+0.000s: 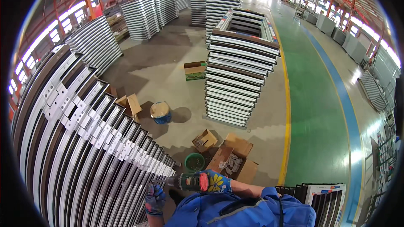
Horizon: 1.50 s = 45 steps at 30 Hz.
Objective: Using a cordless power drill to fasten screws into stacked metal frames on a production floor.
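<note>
My right hand (218, 182), in a blue glove with a yellow flower, grips a cordless drill (188, 182) held level. The drill's bit points left at a tall stack of window frames (105, 172). My left hand (155, 198), in a stained blue glove, is closed just below the bit, beside the stack. Whatever its fingers hold is too small to make out. Silver hinges (78, 113) run in a slanting row down the stacked frames' edges.
An open cardboard box (246, 172) of metal pieces, a smaller box (205, 140), a green tub (194, 162) and a blue bucket (161, 113) stand on the floor. Another frame stack (235, 80) rises ahead, beside a yellow line (288, 122). More frames (326, 201) stand at lower right.
</note>
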### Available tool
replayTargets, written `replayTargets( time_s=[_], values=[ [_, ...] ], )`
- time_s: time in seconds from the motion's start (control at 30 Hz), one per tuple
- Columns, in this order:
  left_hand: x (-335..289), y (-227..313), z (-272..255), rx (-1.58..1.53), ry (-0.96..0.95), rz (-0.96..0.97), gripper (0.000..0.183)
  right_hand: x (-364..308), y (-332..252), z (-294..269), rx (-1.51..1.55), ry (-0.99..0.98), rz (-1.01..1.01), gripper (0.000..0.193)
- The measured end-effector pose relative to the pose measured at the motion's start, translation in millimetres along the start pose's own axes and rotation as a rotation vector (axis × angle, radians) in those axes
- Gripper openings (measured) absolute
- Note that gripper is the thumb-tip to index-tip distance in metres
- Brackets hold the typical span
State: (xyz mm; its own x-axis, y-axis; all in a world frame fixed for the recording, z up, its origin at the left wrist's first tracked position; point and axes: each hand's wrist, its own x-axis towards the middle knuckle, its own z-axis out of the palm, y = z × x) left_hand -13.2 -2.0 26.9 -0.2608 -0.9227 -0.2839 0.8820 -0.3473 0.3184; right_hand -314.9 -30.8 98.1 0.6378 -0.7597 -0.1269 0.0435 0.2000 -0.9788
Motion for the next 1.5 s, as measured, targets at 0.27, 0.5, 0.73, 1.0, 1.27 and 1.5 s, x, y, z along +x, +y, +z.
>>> replayTargets(
  time_s=[0.27, 0.5, 0.73, 1.0, 1.27, 1.5],
  values=[
    [-10, 5, 26, 0.131, 0.160, 0.130, 0.023, -2, 2, 5, 0.299, -0.072, 0.009, 0.044],
    [-7, 9, 31, 0.478, 0.074, 0.279, 0.035, 3, -5, 12, 0.238, -0.076, -0.044, 0.036],
    [-18, 36, 49, 0.589, 0.155, 0.262, 0.027, 15, -24, 7, -1.216, -0.123, -0.813, 0.035],
    [-23, 74, 74, 0.871, 0.133, 0.162, 0.024, 28, -29, 0, -1.186, -0.184, -0.718, 0.036],
    [8, 86, 138, 0.495, -0.024, 0.389, 0.030, 68, -101, 76, -1.973, 0.584, -0.489, 0.020],
    [24, 152, 170, 0.106, 0.129, 0.555, 0.028, 136, -148, 85, -1.195, 0.541, -1.009, 0.016]
  ],
)
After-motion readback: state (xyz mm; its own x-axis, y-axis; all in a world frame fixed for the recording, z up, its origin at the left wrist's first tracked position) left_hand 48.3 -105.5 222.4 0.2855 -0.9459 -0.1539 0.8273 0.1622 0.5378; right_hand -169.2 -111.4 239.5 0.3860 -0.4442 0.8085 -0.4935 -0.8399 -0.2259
